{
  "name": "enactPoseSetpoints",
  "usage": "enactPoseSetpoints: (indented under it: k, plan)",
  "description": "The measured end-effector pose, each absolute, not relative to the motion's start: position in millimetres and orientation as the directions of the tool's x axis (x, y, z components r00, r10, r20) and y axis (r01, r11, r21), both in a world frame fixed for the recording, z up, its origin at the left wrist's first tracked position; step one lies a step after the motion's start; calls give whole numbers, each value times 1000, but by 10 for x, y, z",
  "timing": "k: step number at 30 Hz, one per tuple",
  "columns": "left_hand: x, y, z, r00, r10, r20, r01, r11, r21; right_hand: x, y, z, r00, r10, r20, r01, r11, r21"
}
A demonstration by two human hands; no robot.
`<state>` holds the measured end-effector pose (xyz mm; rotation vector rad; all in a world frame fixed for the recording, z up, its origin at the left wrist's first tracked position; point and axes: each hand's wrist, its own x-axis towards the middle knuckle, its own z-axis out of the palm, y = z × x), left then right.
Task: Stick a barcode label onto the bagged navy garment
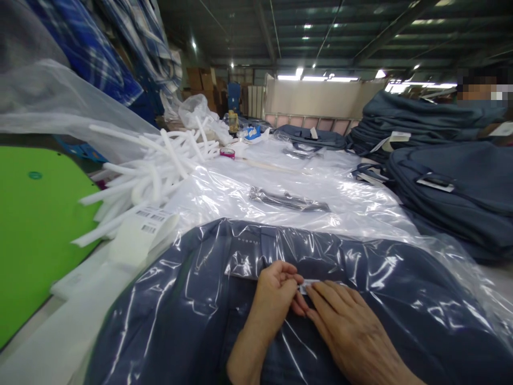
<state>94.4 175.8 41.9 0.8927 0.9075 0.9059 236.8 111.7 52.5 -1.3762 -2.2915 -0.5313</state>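
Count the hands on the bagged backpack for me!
2: left hand and right hand, both on the plastic-wrapped navy backpack, pinching a small white label between them.

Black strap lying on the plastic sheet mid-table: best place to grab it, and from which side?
Probably at the middle of the strap, coming from above. It lies flat and long, running left to right on the plastic sheet, with nothing touching it. A pinch across its narrow width suits its shape; both hands are busy, the left hand and right hand on the bagged bag.
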Motion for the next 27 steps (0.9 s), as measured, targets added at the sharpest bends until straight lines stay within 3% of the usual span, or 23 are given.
enactPoseSetpoints:
  k: [4, 9, 14, 22, 27]
  plan:
    - [941, 1774, 439, 308, 914, -262, -291, 353, 889, 2300, 993, 432, -429, 744, 512, 903, 349, 250]
    - [888, 1763, 526, 300, 932, -205, -418, 322, 850, 2176, 983, 300, -482, 741, 468, 876, 409, 257]
    - [863, 1775, 527, 339, 923, -180, -523, 344, 780, 2187, 1044, 287, -517, 678, 523, 854, 368, 367]
    - [807, 1795, 561, 353, 927, -125, -560, 316, 766, 2238, 725, 370, -582, 671, 460, 808, 416, 417]
    - [753, 1778, 576, 386, 921, -52, -496, 255, 830, 2221, 397, 234, -488, 746, 453, 865, 346, 363]
